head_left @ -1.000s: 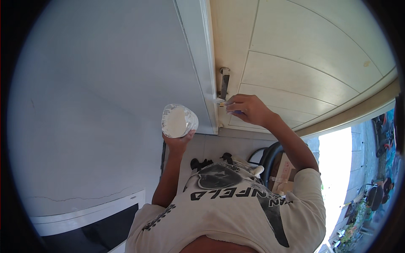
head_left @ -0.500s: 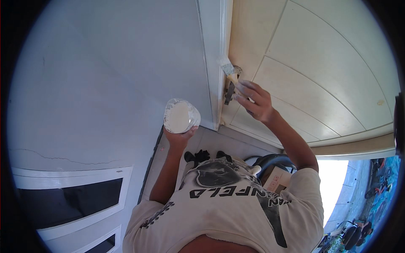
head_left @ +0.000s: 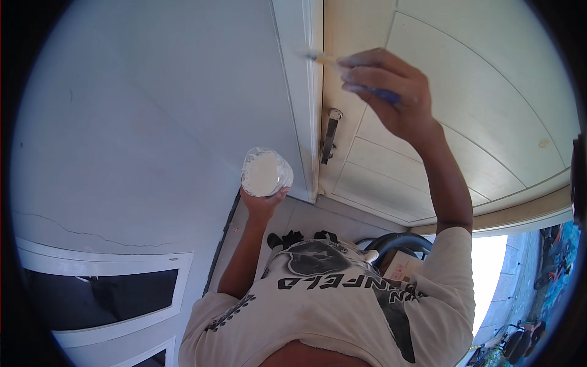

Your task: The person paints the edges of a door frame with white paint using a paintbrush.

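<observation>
At the wall: a person in a white printed shirt stands close to it, both arms raised.
Wall [head_left: 153, 122]: wide pale grey surface filling the left half, with a thin crack low down.
Door [head_left: 477, 110]: cream panelled door on the right, past the frame.
Door frame [head_left: 299, 92]: white upright strip between wall and door.
Window [head_left: 98, 293]: dark pane in a white frame, lower left.
Latch [head_left: 330, 136]: dark metal fitting on the door edge, just beside the frame.
Right hand [head_left: 391, 92]: raised high, fingers clamped on a thin brush.
Left hand [head_left: 264, 205]: lower, closed around the base of a tub.
Tub [head_left: 266, 172]: small clear round container of white paint, near the frame's lower end.
Brush [head_left: 348, 72]: blue handle, pale tip touching the frame.
</observation>
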The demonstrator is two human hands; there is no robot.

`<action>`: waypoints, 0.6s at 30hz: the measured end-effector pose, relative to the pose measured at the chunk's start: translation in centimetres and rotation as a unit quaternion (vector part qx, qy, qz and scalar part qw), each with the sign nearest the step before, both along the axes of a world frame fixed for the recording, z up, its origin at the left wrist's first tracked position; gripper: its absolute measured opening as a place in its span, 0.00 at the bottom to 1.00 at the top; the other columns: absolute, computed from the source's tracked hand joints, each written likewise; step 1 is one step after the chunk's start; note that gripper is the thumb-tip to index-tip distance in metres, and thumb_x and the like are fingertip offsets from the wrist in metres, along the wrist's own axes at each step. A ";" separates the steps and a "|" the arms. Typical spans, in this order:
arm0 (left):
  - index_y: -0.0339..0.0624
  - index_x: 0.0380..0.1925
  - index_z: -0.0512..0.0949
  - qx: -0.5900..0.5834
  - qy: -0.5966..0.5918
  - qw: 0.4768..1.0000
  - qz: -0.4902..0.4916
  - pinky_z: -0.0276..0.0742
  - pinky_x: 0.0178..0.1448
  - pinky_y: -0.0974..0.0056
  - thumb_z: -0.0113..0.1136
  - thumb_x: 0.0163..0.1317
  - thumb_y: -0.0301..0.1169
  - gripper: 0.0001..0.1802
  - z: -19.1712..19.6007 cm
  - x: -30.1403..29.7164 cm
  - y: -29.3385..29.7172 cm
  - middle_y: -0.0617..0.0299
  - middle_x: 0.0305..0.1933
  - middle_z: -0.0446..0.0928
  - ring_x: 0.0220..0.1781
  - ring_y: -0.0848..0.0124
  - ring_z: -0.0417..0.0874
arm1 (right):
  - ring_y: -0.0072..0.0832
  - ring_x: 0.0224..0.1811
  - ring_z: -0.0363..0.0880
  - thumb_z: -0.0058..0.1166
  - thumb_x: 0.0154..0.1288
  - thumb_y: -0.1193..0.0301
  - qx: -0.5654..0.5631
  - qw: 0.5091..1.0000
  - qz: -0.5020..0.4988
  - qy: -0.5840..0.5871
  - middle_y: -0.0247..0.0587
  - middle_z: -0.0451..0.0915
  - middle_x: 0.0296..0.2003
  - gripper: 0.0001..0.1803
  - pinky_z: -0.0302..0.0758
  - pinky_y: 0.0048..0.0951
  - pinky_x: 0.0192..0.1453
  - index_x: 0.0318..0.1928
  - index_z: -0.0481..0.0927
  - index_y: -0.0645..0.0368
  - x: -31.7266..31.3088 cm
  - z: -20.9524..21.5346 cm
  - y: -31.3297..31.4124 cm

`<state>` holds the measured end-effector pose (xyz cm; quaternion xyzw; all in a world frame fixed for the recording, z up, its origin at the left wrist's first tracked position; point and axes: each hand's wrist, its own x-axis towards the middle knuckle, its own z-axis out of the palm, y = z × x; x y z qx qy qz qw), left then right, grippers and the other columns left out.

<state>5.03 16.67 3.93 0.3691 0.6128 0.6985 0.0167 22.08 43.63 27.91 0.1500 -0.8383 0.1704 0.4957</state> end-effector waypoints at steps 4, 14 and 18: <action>0.29 0.58 0.72 -0.017 0.020 1.000 0.000 0.81 0.61 0.59 0.85 0.37 0.27 0.45 0.0 -0.3 0.0 0.52 0.54 0.81 0.55 0.65 0.84 | 0.44 0.47 0.87 0.68 0.54 0.85 0.117 0.984 -0.042 0.128 0.53 0.85 0.45 0.13 0.86 0.33 0.47 0.41 0.85 0.62 -0.1 2.0 0.2; 0.31 0.59 0.71 0.016 -0.015 1.000 0.004 0.80 0.62 0.59 0.85 0.37 0.27 0.46 -0.8 0.2 0.5 0.51 0.56 0.80 0.57 0.64 0.83 | 0.38 0.48 0.84 0.65 0.56 0.77 0.046 0.968 -0.045 -0.243 0.38 0.83 0.44 0.11 0.85 0.36 0.45 0.40 0.84 0.52 0.2 -15.2 -2.2; 0.31 0.59 0.71 0.001 0.013 1.000 0.009 0.80 0.62 0.60 0.85 0.37 0.27 0.46 -1.3 -0.3 0.2 0.52 0.56 0.80 0.57 0.65 0.83 | 0.35 0.42 0.86 0.65 0.62 0.80 -0.028 0.977 0.024 -0.209 0.40 0.84 0.43 0.11 0.83 0.33 0.43 0.44 0.84 0.56 -1.9 -4.4 0.2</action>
